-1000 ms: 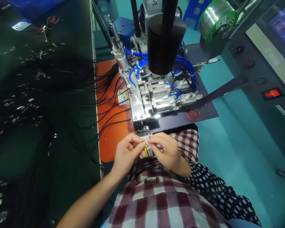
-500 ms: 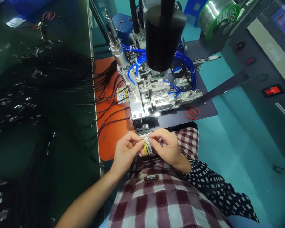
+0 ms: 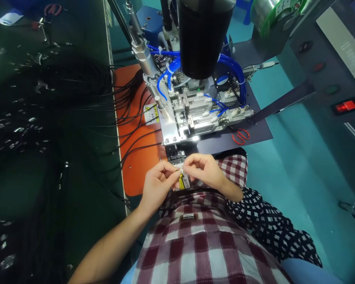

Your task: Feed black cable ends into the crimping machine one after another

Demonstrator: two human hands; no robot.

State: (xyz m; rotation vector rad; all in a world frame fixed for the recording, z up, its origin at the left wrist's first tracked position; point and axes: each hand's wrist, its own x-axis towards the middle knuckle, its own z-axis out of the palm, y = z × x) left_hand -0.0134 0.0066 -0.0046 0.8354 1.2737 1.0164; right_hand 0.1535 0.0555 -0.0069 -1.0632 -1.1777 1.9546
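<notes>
My left hand (image 3: 157, 182) is closed, thumb and forefinger pinched together on something tiny, too small to name. Facing it, my right hand (image 3: 206, 170) also pinches, its fingertips almost touching the left ones. Something thin seems to run between the fingertips, but its kind cannot be made out. Just below them shows a yellow and white label (image 3: 184, 182) at the machine's front edge. Past my fingers lies a small dark metal fixture (image 3: 175, 156) with a light strip, partly covered by the hands.
A metal machine (image 3: 192, 114) with blue air hoses stands ahead, a black cylinder (image 3: 205, 39) above it. Black cables (image 3: 133, 98) cross the orange mat (image 3: 139, 173) from a dark pile at left. At right are red-handled scissors (image 3: 240, 136), a solder spool (image 3: 273, 15) and a lit red switch (image 3: 346, 106).
My right hand has risen slightly and its fingers have shifted at the pinch. The left hand stays pinched in nearly the same place. The whole view has moved a little.
</notes>
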